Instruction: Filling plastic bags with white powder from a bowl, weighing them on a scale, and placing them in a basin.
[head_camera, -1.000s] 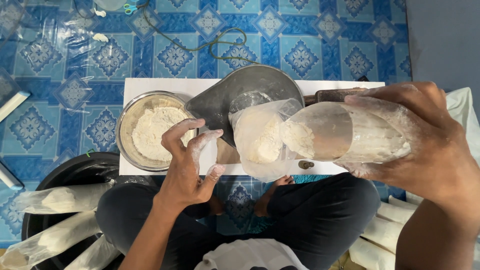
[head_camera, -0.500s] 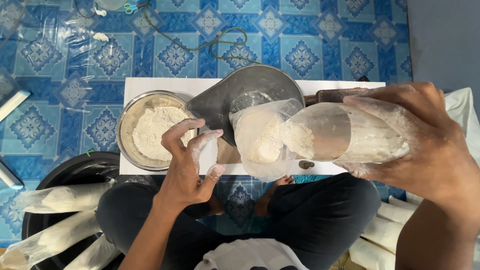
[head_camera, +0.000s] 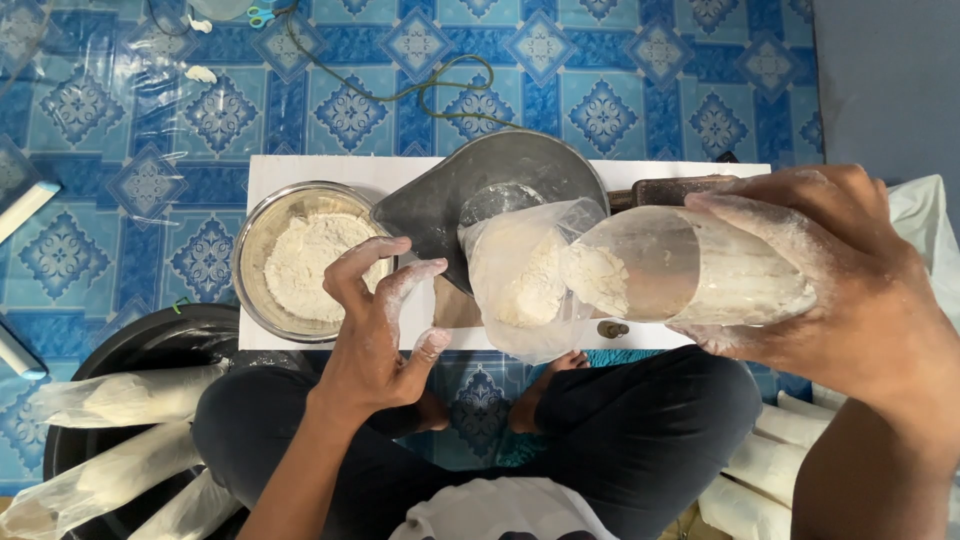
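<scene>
Left of the white board, a round black tub holds long, soft plastic bags packed with pale filling. On the board's left part sits a shiny round steel bowl of powdery white flour. Just right of the bowl and over the board's near edge, the left hand hovers, flour-dusted, fingers loosely curled and spread, gripping nothing. At the board's middle lies a dull grey metal pan, rounded with a spout-like corner toward the bowl. In front of it hangs a thin clear bag, crumpled and smeared with flour, its mouth drawn over the end of a smooth clear tube with dough inside. The right hand, also floury, wraps its fingers around the tube above the board's right end. Right of the board, more filled bags lie stacked.
</scene>
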